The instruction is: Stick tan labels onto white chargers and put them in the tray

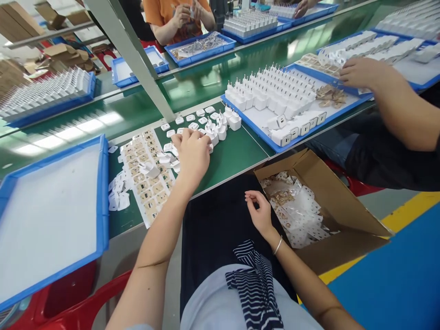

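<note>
My left hand point(193, 153) is over the green bench among loose white charger plugs point(212, 133). Its fingers curl down, and whatever they grip is hidden beneath them. To its left lies a sheet of beige stickers point(146, 183) with a white charger point(149, 169) on top. Small white face plates point(179, 120) are laid out in rows beyond the hand. My right hand point(259, 211) hovers above my dark-covered lap, fingers curled and closed toward the thumb, with nothing visible in them. Beside it stands an open cardboard box point(330, 197) of sticker scraps and clear film.
An edged blue tray point(103, 192) sits at left, near loose white plates point(118, 190). At right, another blue tray point(254, 130) carries rows of upright chargers point(271, 91). A co-worker's arm point(402, 101) reaches in there. A metal post point(130, 55) rises behind the bench.
</note>
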{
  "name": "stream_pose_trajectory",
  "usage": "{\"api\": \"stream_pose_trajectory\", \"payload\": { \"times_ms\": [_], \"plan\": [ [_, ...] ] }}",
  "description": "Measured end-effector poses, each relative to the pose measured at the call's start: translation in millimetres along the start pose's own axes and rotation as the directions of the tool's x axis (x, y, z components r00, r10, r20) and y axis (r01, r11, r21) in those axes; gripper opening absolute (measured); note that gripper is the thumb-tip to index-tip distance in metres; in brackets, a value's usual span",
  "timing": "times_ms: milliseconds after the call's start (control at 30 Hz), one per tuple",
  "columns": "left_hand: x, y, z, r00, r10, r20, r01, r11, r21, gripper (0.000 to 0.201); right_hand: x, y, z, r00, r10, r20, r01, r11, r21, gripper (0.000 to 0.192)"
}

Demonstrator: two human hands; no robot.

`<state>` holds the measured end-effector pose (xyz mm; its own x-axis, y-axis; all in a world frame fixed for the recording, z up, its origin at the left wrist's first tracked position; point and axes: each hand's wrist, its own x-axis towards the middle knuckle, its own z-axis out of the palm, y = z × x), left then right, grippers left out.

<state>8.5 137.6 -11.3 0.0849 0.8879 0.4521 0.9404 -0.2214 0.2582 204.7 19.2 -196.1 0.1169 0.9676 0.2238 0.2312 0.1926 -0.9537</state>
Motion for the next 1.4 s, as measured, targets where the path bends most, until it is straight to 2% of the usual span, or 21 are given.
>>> {"api": "stream_pose_trajectory", "payload": {
  "times_ms": [100, 167, 233, 300, 367, 433, 600, 667, 800, 933, 1167, 1300, 1400],
  "plan": [
    [-9.6, 14.1, -14.2, 1.000, -0.001, -0.024, -0.003, 0.987, -0.158, 0.014, 4.2, -28.6, -0.1, 0.996, -0.084, 0.002, 0.084, 0.995, 0.045, 0.014],
    [-20.3, 25.1, -21.9, 1.000, -0.013, 0.002, 0.013, 0.926, -0.378, 0.008, 13.6, -46.2, -2.4, 0.990, -0.138, -0.038, 0.142, 0.982, 0.128, 0.023],
    [-33.2, 35.2, -23.5, 0.996, -0.046, 0.076, 0.084, 0.767, -0.636, 0.011, 24.1, -61.5, -6.0, 0.978, -0.195, -0.075, 0.207, 0.951, 0.228, 0.046],
    [-46.8, 42.9, -19.2, 0.980, -0.092, 0.177, 0.197, 0.573, -0.795, 0.017, 31.7, -73.8, -11.2, 0.961, -0.259, -0.099, 0.276, 0.921, 0.275, 0.057],
    [-58.7, 47.7, -12.7, 0.949, -0.119, 0.291, 0.313, 0.442, -0.841, 0.018, 34.9, -83.9, -19.0, 0.938, -0.325, -0.120, 0.345, 0.908, 0.236, 0.047],
    [-67.3, 49.9, -8.1, 0.918, -0.104, 0.382, 0.393, 0.361, -0.846, 0.017, 35.6, -93.3, -29.1, 0.925, -0.361, -0.117, 0.376, 0.914, 0.151, 0.036],
    [-76.3, 53.6, -5.6, 0.837, 0.147, 0.527, 0.492, 0.219, -0.842, 0.039, 38.6, -112.8, -52.4, 0.909, -0.415, 0.048, 0.416, 0.909, -0.014, 0.038],
    [-78.9, 58.1, -3.7, 0.824, 0.151, 0.545, 0.516, 0.195, -0.834, 0.036, 38.6, -115.2, -55.9, 0.909, -0.413, 0.060, 0.416, 0.908, -0.051, 0.044],
    [-86.3, 71.5, -0.1, 0.856, -0.002, 0.517, 0.510, 0.174, -0.843, 0.030, 31.6, -111.8, -53.0, 0.904, -0.425, -0.037, 0.421, 0.904, -0.078, 0.053],
    [-92.3, 81.0, -2.6, 0.878, -0.063, 0.475, 0.478, 0.178, -0.860, 0.033, 25.2, -109.1, -48.8, 0.860, -0.490, -0.143, 0.485, 0.872, -0.073, 0.049],
    [-95.0, 79.7, -6.2, 0.900, -0.107, 0.423, 0.436, 0.259, -0.862, 0.034, 28.0, -114.3, -53.7, 0.815, -0.552, -0.176, 0.519, 0.831, -0.199, 0.030],
    [-95.3, 78.2, -5.7, 0.902, -0.114, 0.417, 0.432, 0.284, -0.856, 0.034, 28.9, -115.8, -55.7, 0.826, -0.533, -0.180, 0.508, 0.844, -0.171, 0.027],
    [-95.4, 77.8, -6.0, 0.901, -0.112, 0.419, 0.433, 0.288, -0.854, 0.033, 28.9, -118.5, -58.1, 0.860, -0.482, -0.168, 0.467, 0.876, -0.122, 0.022]
  ]
}}
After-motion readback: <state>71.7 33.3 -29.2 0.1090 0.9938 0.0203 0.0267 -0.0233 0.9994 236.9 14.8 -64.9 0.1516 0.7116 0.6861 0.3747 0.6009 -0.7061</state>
